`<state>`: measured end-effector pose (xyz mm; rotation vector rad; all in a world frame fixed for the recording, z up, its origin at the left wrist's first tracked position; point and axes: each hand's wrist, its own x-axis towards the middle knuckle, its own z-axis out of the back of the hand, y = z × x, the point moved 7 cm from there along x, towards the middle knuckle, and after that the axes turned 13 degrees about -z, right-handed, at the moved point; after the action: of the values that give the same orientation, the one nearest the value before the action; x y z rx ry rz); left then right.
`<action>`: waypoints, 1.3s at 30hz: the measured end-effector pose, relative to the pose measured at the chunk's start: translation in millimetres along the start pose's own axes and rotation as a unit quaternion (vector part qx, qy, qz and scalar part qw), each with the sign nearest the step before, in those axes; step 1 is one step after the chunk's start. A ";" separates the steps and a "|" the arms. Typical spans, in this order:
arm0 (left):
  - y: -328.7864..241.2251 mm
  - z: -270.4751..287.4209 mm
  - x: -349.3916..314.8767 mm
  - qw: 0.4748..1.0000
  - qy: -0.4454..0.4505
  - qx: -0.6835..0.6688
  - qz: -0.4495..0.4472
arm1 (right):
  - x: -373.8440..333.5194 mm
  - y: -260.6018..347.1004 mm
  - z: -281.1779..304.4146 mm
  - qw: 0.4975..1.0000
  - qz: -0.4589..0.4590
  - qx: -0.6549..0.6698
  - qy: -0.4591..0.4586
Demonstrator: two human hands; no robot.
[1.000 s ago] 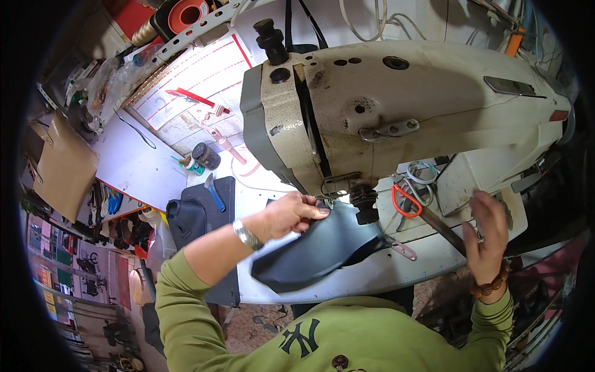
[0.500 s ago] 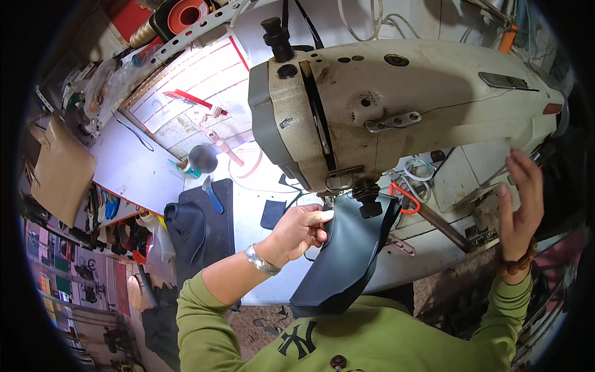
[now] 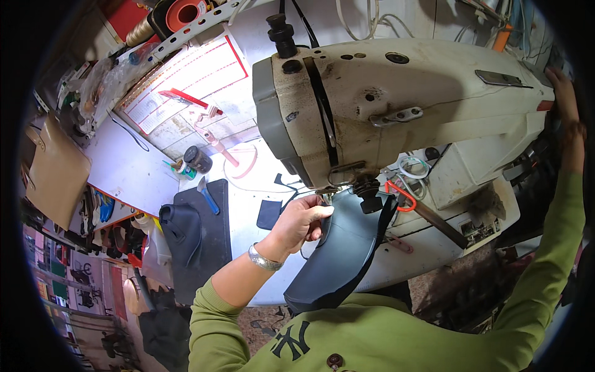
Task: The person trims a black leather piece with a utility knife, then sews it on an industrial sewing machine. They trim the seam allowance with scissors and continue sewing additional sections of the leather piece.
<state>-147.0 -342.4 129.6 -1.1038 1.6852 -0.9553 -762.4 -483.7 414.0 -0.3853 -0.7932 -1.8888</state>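
Grey panel [image 3: 347, 242], edge in left grip [image 3: 299, 223], bulk rightward

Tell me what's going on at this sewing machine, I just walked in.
The person's left hand is pinching the edge of a dark, smooth piece close under the head of the sewing machine. The right hand is at the machine's far right end, though its grip there is hard to make out. Off to the left, a blue-handled tool lies on a dark mat.
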 end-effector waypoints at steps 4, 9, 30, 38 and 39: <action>-0.7 -0.5 0.4 1.000 0.004 0.014 -0.009 | 62.6 -27.9 -43.4 0.978 0.034 -0.156 0.133; 0.7 -0.1 3.3 0.998 0.000 -0.007 -0.058 | 12.8 -31.2 -25.8 0.979 0.067 0.142 0.133; 8.0 -0.8 -2.0 0.993 -0.075 -0.031 -0.092 | -78.8 -78.6 -25.8 0.955 -0.050 0.235 -0.172; 8.4 -2.3 -3.4 0.991 -0.086 -0.046 -0.095 | -144.5 -79.7 -77.8 0.760 -0.216 0.611 -0.054; 8.9 -2.1 -3.4 0.990 -0.089 -0.045 -0.095 | -148.2 -75.1 -80.7 0.735 -0.217 0.642 -0.022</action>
<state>-150.6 -336.1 122.9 -1.3877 1.5107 -0.8753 -757.7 -416.2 242.2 0.6931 -2.1002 -1.2492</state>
